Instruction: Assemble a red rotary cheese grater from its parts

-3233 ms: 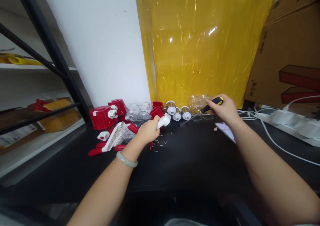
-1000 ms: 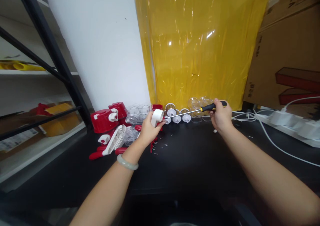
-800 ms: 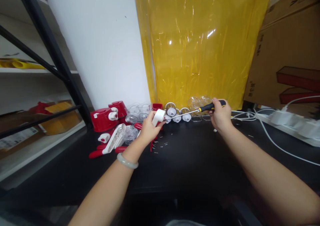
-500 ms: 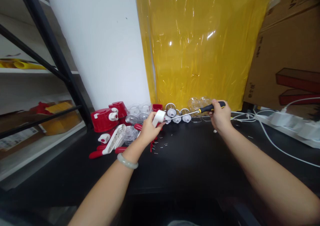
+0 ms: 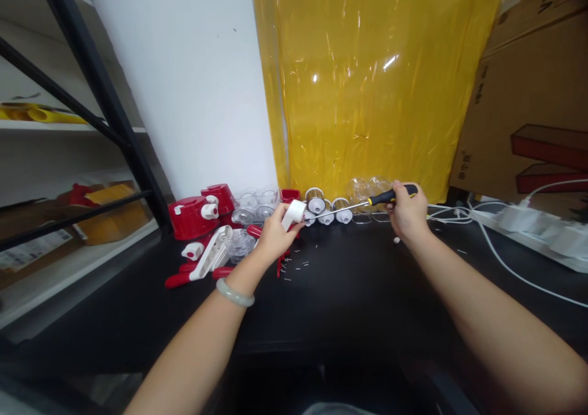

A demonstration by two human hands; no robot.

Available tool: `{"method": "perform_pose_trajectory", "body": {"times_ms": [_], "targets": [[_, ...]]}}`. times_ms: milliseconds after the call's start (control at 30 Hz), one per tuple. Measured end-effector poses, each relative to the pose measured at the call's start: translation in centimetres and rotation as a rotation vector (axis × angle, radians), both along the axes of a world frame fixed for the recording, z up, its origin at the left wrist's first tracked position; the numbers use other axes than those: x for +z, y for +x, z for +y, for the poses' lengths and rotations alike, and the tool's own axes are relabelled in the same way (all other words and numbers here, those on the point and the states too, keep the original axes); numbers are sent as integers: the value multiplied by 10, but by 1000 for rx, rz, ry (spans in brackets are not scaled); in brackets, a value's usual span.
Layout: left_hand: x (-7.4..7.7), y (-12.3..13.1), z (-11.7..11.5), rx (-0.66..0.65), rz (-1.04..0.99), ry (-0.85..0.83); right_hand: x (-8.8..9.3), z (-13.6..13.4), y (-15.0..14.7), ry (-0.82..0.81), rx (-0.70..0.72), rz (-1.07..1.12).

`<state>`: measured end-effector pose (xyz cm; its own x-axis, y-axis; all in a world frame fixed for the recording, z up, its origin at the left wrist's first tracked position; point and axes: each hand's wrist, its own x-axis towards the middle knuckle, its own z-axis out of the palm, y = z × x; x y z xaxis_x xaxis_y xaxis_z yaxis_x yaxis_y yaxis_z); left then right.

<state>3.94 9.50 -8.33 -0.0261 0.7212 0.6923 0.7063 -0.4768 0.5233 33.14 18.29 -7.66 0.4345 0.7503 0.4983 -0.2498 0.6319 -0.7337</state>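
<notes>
My left hand is closed around a white plastic part with a rounded end, held above the table. In my right hand is a screwdriver with a black and yellow handle, its shaft pointing left. The screwdriver's tip reaches the white part near my left fingers; exactly where it meets is hard to make out. Behind the shaft stand several grater drums with white ends. Small screws lie scattered on the table below my left hand, beside red pieces.
Red housings, clear plastic cups and white crank handles with red grips crowd the left of the black table. At right are a power strip with white chargers and cables. A cardboard box stands behind.
Both hands keep their hold, and the screwdriver stays at the white part. The whole view has shifted slightly; the white part looks turned a little.
</notes>
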Motion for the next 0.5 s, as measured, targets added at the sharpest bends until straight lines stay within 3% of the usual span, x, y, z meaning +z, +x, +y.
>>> {"method": "perform_pose_trajectory", "body": {"times_ms": [200, 500], "targets": [[-2, 0, 1, -9, -15, -20, 1, -2, -3, -20, -28, 66], [-2, -2, 2, -16, 27, -18, -2, -1, -2, 9, -42, -3]]}}
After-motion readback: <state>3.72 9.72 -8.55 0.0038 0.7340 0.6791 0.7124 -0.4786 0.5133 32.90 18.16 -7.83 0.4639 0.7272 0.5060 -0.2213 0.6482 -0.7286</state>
